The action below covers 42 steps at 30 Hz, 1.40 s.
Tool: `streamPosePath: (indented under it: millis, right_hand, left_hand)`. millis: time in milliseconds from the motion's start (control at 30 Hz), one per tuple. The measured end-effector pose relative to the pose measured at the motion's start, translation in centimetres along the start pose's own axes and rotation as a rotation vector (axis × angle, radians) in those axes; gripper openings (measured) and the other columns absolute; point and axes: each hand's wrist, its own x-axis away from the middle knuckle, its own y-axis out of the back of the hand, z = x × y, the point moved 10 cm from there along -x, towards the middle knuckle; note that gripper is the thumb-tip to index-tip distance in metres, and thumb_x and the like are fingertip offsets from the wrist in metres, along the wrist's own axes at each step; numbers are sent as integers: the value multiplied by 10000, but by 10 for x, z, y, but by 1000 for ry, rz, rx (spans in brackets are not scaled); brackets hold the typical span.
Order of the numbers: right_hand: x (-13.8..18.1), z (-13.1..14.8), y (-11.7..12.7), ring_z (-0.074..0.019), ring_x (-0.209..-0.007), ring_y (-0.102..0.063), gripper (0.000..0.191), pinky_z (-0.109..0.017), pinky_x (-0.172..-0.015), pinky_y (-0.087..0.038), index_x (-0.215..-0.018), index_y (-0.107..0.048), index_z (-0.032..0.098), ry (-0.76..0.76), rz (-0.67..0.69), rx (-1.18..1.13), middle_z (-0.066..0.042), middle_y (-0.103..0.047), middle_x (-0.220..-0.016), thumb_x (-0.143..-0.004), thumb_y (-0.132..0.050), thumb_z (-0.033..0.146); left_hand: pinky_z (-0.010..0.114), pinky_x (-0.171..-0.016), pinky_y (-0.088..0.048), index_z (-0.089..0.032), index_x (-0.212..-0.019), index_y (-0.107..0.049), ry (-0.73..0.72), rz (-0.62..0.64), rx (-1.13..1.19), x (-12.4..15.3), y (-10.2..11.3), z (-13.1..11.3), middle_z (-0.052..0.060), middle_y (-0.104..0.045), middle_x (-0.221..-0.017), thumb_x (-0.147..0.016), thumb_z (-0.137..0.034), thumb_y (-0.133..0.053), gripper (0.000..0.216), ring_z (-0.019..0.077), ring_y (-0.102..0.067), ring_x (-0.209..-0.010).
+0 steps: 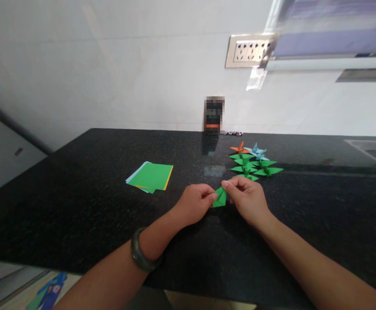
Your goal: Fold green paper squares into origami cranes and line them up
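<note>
Between my two hands is a small piece of folded green paper (219,198), held a little above the dark counter. My left hand (196,202) pinches its left edge between thumb and fingers. My right hand (249,198) grips its upper right side, thumb on top; the fingers behind the paper are partly hidden. Just beyond my right hand stand several folded paper cranes: green ones (268,169), an orange one (240,148) and a light blue one (256,150). Left of my hands lies a stack of square paper (152,175), green on top, with yellow and pale blue edges showing.
The speckled black counter (78,193) runs back to a pale wall (126,77). A pixelated dark upright object (213,114) leans there, a beaded string (233,133) beside it. A socket panel (247,51) is on the wall. The counter's front edge is near my forearms.
</note>
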Motion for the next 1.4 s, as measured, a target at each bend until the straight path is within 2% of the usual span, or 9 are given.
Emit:
streamPosePath:
  millis: [100, 233, 400, 667, 867, 1000, 1200, 1267, 1400]
  right_hand:
    - [-1, -3, 3, -79, -388, -396, 316, -207, -387, -293, -570, -553, 147, -30, -12, -22, 30, -476, -427, -699, -634, 424]
    - [-2, -9, 10, -83, -385, -405, 300, -218, -401, -312, -567, -550, 154, -71, -100, -130, 34, -479, -420, -679, -661, 410]
    - [-1, -18, 7, -74, -379, -396, 284, -214, -408, -306, -549, -532, 162, -114, -143, -324, 48, -467, -408, -669, -680, 373]
    - [3, -21, -2, -68, -397, -427, 266, -208, -422, -343, -558, -561, 148, -148, -100, -398, 39, -510, -457, -652, -701, 353]
    - [4, -15, -3, -77, -401, -436, 277, -216, -422, -347, -559, -557, 152, -128, -94, -357, 34, -507, -455, -659, -692, 372]
    - [3, -16, 1, -76, -403, -437, 275, -216, -428, -355, -556, -554, 154, -112, -119, -367, 33, -508, -458, -661, -692, 368]
    - [2, -9, 5, -86, -405, -449, 283, -221, -430, -366, -570, -563, 155, -79, -111, -250, 29, -516, -446, -667, -679, 394]
    - [4, -4, 2, -91, -409, -460, 284, -219, -424, -365, -581, -576, 152, -74, -69, -173, 24, -527, -445, -664, -676, 404]
    - [8, 2, -3, -88, -404, -455, 287, -214, -412, -365, -584, -581, 151, -80, -26, -118, 26, -524, -438, -658, -673, 412]
  left_hand:
    - [231, -588, -421, -145, -713, -648, -30, -11, 37, 1, 1, -4, 17, -638, -644, -796, -262, -490, 214, 124, -568, -617]
    - [260, -673, -464, -133, -861, -637, 12, -6, 368, -1, -5, 1, 45, -678, -770, -739, -223, -567, 167, 145, -612, -708]
    - [266, -721, -476, -122, -837, -604, 65, -52, 617, -3, -6, 8, 37, -676, -762, -667, -152, -623, 174, 131, -620, -722]
    - [226, -590, -446, -122, -801, -628, 9, -247, 286, 0, 18, 7, 19, -641, -689, -753, -247, -561, 150, 116, -573, -619]
    - [228, -609, -445, -152, -806, -664, -33, -307, 93, 5, 25, -1, 14, -664, -714, -790, -249, -517, 177, 128, -586, -649]
    - [250, -646, -465, -150, -852, -663, -29, -272, 136, 3, 21, 0, 31, -661, -751, -821, -295, -477, 238, 142, -594, -692]
    - [272, -626, -500, -122, -853, -633, 144, -152, 571, -2, 2, 16, 48, -646, -753, -797, -441, -483, 356, 144, -602, -681]
    - [243, -569, -469, -116, -777, -635, 156, -124, 542, -2, 0, 15, 21, -612, -649, -754, -469, -541, 366, 118, -558, -594]
    - [208, -497, -370, -115, -654, -636, 90, -100, 370, -2, 3, 9, -17, -546, -530, -716, -371, -613, 265, 82, -461, -501]
